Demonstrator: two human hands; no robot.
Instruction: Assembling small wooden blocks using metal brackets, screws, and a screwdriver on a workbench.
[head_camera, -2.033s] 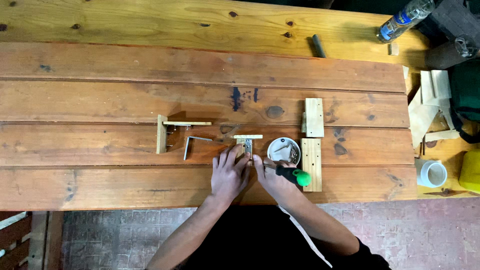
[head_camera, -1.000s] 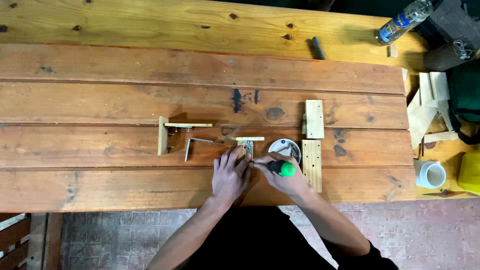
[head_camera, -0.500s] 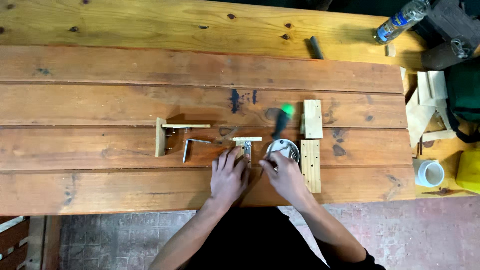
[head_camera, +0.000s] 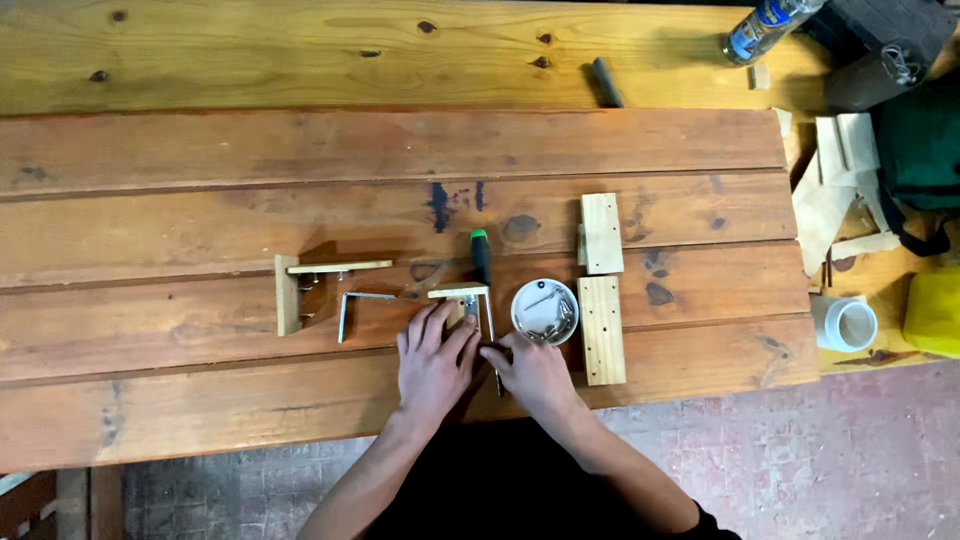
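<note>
Low in the middle of the frame, the left hand (head_camera: 435, 360) lies flat, fingers spread, on a small wooden piece with a metal bracket (head_camera: 463, 300); most of that piece is hidden under the fingers, so only its top edge and a strip of metal show. The left hand's grip is apart, pressing down rather than clamped on anything. Just right of it, the right hand (head_camera: 535, 375) is curled, and its grip looks closed on the thin shaft of a screwdriver (head_camera: 482, 258), whose dark handle with a green cap points up the frame above the bracket. The tip and the exact hold are too small to make out.

Beside the right hand, touching or nearly so, stands a round white dish (head_camera: 545, 311) with screws in it; their number cannot be told. Right of the dish lie two pale wood blocks (head_camera: 602, 290), end to end. Left of the hands are a loose bent metal bracket (head_camera: 355, 310) and an L-shaped wooden assembly (head_camera: 300, 290), near each other on the plank counter (head_camera: 200, 200).

At the right edge, off the counter, a white cup (head_camera: 843, 322), wood scraps (head_camera: 835, 190), a yellow object cut off by the frame, and a dark green bag (head_camera: 920, 150). At the top, a plastic bottle (head_camera: 765, 22) is partly cut off, and a short dark rod (head_camera: 604, 82) lies near it. Both forearms leave the bottom of the frame.
</note>
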